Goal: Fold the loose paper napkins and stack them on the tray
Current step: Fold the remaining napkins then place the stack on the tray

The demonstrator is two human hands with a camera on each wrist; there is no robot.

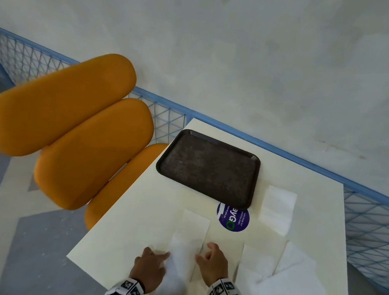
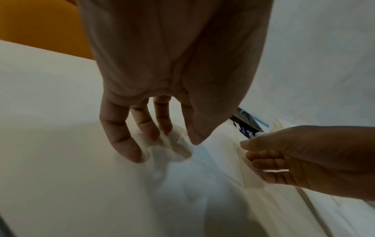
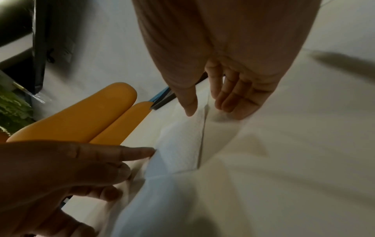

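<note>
A long white napkin lies unfolded on the cream table, near its front edge, between my two hands. My left hand has its fairly straight fingertips on the napkin's left edge, where the paper rumples; the thumb hovers beside them. My right hand rests relaxed fingertips along the napkin's right edge, thumb above the paper. A dark brown tray with nothing on it sits farther back on the table.
More white napkins lie on the right: one beside the tray, two overlapping near the front. A purple round sticker is on the table. Orange seat cushions stand left; a blue mesh railing runs behind.
</note>
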